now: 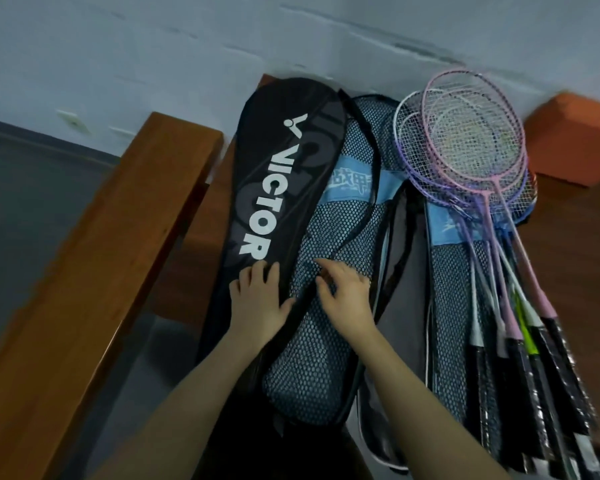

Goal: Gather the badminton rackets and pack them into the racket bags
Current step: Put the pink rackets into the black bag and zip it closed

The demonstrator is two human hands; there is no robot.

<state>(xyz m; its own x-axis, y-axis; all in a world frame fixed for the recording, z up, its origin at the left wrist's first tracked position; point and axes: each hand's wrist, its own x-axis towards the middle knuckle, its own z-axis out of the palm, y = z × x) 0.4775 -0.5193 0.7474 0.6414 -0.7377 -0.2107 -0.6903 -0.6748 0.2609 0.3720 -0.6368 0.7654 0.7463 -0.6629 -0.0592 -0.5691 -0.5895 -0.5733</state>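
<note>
Both hands (302, 299) at black bag (278, 188) edge, rackets (482, 202) beside.

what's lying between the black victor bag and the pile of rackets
In the head view, two blue mesh racket bags lie there: one beside the black Victor bag, under the right hand, and a second partly beneath the rackets.

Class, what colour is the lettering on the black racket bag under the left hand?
White, on the black bag; the left hand rests just below it. Head view.
</note>
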